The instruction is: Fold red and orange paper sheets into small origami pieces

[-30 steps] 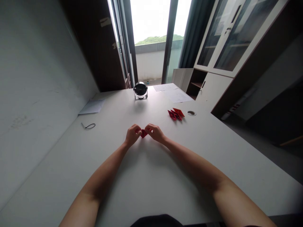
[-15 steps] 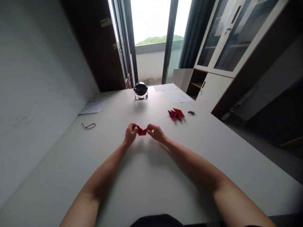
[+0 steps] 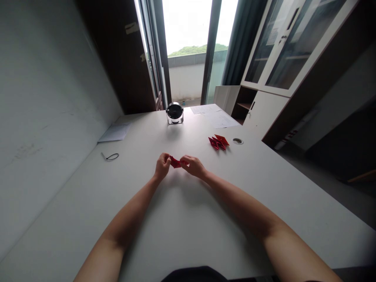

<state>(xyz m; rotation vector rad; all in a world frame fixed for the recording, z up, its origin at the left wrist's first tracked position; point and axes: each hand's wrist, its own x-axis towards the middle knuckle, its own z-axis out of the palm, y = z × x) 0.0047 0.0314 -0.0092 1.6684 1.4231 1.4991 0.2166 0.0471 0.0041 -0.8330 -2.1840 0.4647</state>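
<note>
Between my two hands, a small piece of folded red paper (image 3: 175,162) is held just over the white table (image 3: 188,219). My left hand (image 3: 162,165) pinches its left end between thumb and fingers. At the right end, my right hand (image 3: 192,165) is closed on the paper, its fingers reaching over the edge and hiding part of it. Several similar folded red pieces (image 3: 218,142) lie together on the table, beyond my right hand.
A round black fan-like device (image 3: 174,112) on a metal stand is at the back. Paper sheets (image 3: 220,117) lie at the far right, another sheet (image 3: 115,132) by the left wall. A black cable tie (image 3: 111,157) is at left. A cable hole (image 3: 237,141) pierces the tabletop.
My right hand has shifted slightly left, and its fingers now cover more of the red paper's right end. My left hand has stayed in place.
</note>
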